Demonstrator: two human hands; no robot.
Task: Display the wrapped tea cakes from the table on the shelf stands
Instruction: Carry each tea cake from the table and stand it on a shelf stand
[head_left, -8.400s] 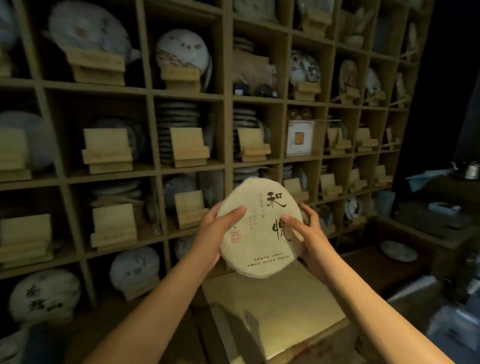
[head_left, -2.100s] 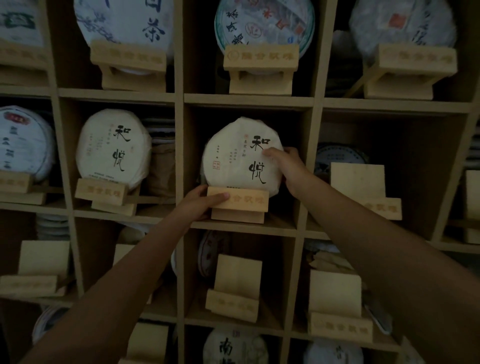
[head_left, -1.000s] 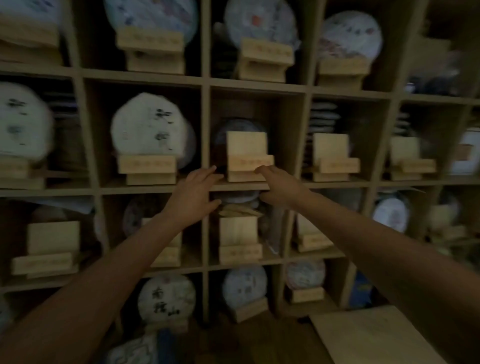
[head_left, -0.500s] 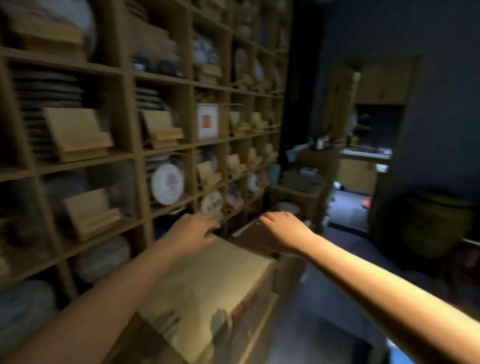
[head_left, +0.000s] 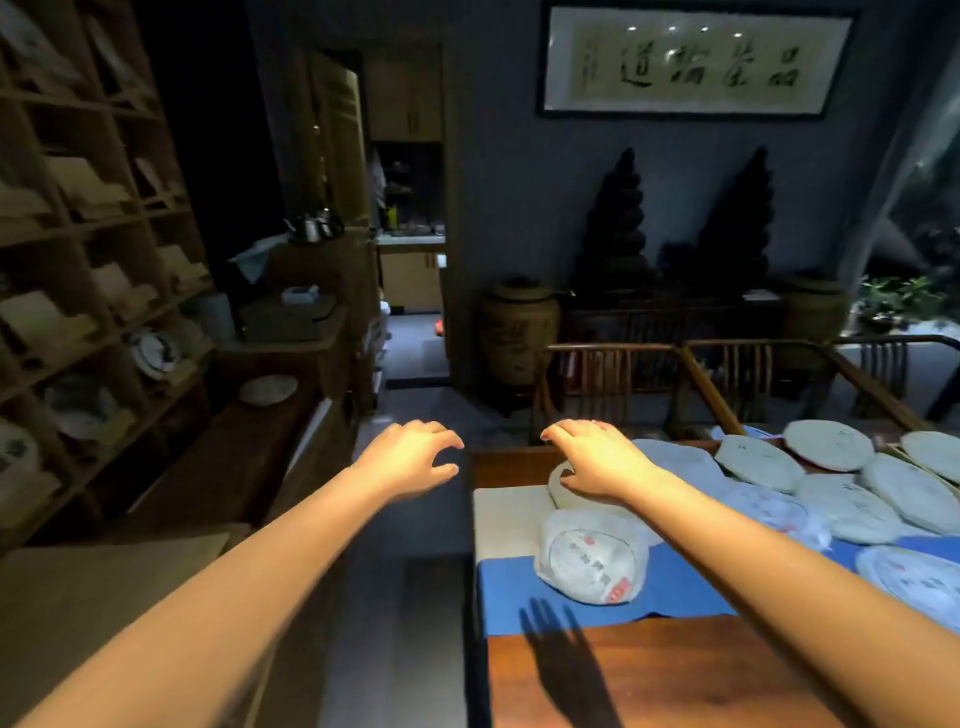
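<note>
Turned away from the shelf (head_left: 93, 270), which now stands at the left of the frame, I face the table (head_left: 649, 670) at lower right, where wrapped tea cakes (head_left: 828, 444) lie flat on a blue cloth (head_left: 524, 597). My right hand (head_left: 597, 460) hangs palm-down over the nearest pale tea cake (head_left: 558, 491), fingers loosely bent and gripping nothing; whether it touches cannot be told. My left hand (head_left: 408, 457) hovers empty, fingers loosely curled, over the floor left of the table.
</note>
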